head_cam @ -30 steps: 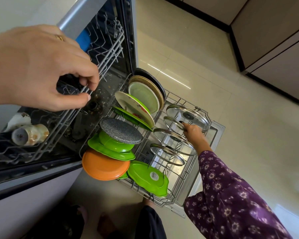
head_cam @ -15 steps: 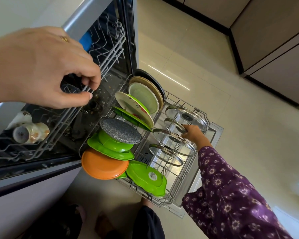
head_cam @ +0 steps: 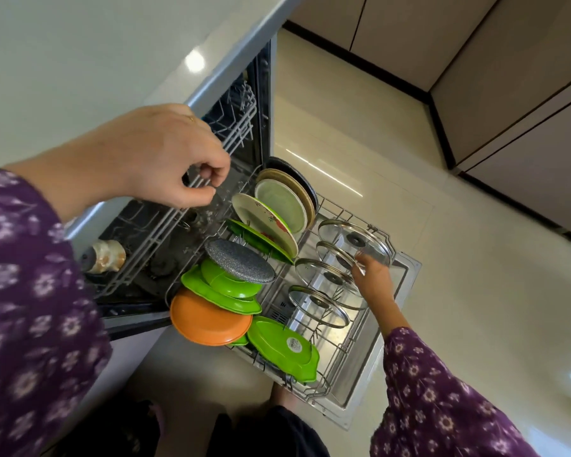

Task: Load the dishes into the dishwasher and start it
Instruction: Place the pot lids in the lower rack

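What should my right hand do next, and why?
Probably lift the right hand clear of the glass lid at its fingertips: all four lids stand slotted in the lower rack, which looks full, while the left hand pinches a wire of the upper rack, so pushing racks in seems next.

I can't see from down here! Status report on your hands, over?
Left hand grips upper rack. Right hand at lids, grip unclear. Nothing blocking. Over.

Single head cam, wide-angle, looking steeply down from close above the pulled-out lower rack (head_cam: 340, 328); worktop (head_cam: 80, 54) far left.
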`<control>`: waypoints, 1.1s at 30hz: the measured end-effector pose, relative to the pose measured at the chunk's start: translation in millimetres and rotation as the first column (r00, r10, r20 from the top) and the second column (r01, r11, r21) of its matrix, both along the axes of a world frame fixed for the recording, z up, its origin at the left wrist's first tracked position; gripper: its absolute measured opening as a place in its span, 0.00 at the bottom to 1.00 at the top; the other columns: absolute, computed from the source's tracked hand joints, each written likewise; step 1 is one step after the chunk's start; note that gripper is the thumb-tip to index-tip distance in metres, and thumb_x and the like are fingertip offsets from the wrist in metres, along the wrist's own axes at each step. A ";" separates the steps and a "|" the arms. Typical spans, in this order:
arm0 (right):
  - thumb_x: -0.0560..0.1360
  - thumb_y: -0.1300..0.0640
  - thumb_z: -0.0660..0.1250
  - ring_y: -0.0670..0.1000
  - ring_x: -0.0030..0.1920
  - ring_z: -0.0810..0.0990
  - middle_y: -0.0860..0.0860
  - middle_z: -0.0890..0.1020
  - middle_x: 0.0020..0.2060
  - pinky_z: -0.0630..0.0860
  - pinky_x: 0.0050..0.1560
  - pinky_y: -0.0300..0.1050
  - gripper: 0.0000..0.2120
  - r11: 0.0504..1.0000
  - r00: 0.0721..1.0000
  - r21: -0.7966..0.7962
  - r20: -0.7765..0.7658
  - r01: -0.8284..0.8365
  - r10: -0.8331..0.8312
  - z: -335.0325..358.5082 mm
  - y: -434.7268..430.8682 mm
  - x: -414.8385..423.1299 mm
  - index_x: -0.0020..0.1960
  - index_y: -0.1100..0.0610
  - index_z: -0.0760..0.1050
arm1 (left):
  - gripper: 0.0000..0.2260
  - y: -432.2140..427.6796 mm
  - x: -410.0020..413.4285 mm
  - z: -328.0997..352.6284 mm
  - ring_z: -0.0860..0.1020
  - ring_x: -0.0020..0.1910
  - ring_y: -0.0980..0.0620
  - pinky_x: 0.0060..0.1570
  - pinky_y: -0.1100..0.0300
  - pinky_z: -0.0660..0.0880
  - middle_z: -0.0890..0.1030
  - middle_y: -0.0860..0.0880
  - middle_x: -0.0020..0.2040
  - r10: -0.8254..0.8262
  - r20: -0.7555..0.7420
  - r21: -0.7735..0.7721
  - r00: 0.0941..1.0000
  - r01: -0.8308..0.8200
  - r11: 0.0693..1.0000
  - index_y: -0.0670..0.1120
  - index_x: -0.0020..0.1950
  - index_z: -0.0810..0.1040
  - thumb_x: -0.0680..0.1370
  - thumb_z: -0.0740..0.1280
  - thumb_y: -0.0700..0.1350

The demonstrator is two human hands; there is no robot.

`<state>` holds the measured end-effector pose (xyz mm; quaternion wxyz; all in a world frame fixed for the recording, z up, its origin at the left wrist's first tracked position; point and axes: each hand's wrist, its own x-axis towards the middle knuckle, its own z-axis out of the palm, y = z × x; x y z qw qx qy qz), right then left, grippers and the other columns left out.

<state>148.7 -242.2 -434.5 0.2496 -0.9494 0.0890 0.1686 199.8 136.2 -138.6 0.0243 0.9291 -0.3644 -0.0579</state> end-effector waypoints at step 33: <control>0.75 0.59 0.62 0.54 0.41 0.79 0.54 0.78 0.37 0.80 0.50 0.52 0.09 0.976 0.851 0.204 -0.524 0.080 0.040 -41.8 -108.6 -61.4 0.36 0.56 0.73 | 0.05 -283.8 -190.7 -240.1 0.79 0.39 0.50 0.41 0.56 0.76 0.81 0.50 0.39 0.707 -0.705 -0.158 0.047 -0.983 -0.092 0.47 0.47 0.77 0.72 0.70 0.42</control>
